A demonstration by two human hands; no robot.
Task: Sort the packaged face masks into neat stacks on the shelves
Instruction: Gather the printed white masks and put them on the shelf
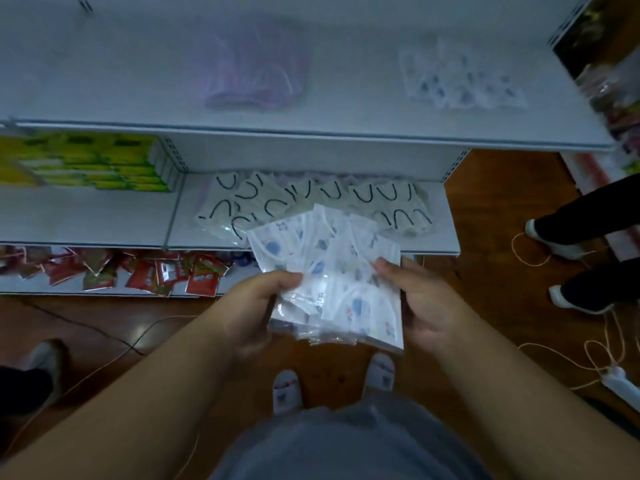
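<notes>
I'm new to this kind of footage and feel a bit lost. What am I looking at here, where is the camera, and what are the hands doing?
There is no machine here: a person wears a wide-angle camera on the head, looking down, so you see their own arms and feet. The left hand and the right hand together hold a fanned bundle of packaged face masks, white with blue prints. In front stand white shop shelves. On the top shelf lie a purple mask stack and a pile of white printed masks that look like the held ones. On the middle shelf lie loose masks with black ear loops, beside yellow-green boxes. Red packets lie scattered on the lowest level. At the right, another person's legs show.
</notes>
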